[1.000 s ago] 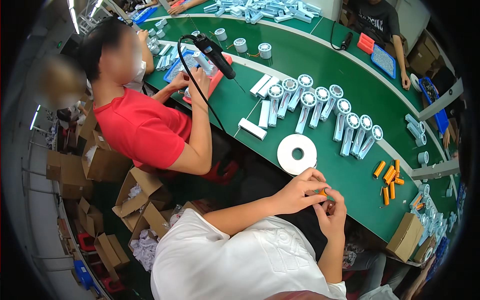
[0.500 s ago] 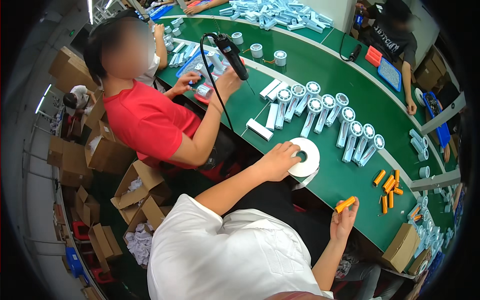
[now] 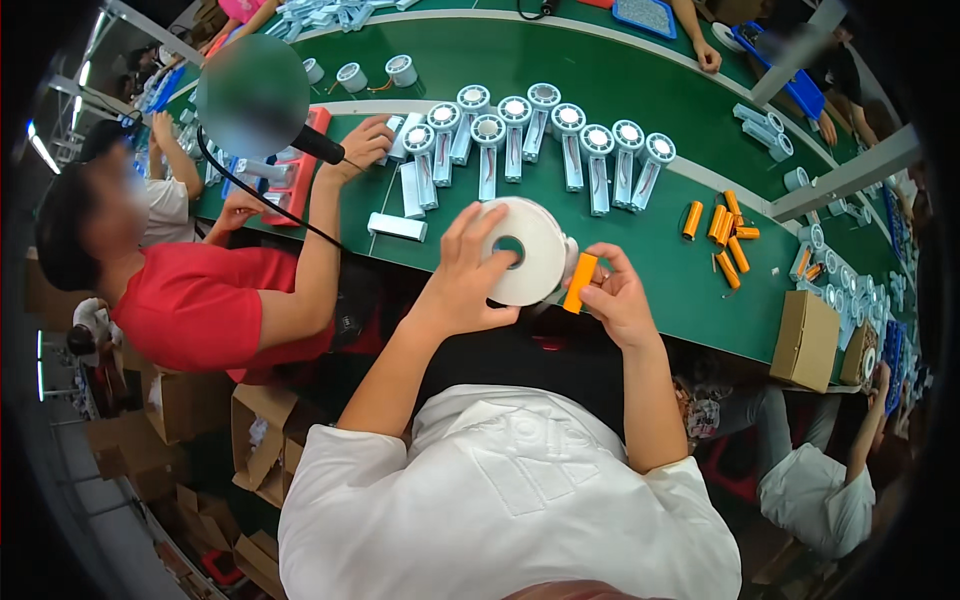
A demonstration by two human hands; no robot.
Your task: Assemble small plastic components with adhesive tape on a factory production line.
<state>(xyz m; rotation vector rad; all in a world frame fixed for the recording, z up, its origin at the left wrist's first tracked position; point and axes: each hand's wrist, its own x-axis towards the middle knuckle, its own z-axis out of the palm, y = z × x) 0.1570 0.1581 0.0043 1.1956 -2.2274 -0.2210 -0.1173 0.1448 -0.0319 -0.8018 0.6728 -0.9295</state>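
Note:
My left hand grips a white roll of tape and holds it lifted at the near edge of the green table. Beside the roll, my right hand holds an orange cylinder cell, touching the roll's right side. Several more orange cells lie loose on the table to the right. A row of white handheld fan bodies lies farther back.
A person in red sits to my left, one hand holding a black tool with a cable. A brown cardboard box stands at the table's right end. Open cartons sit on the floor. Another worker sits lower right.
My left hand picked the tape roll up off the table and brought it nearer. My right hand moved the orange cell left, up against the roll.

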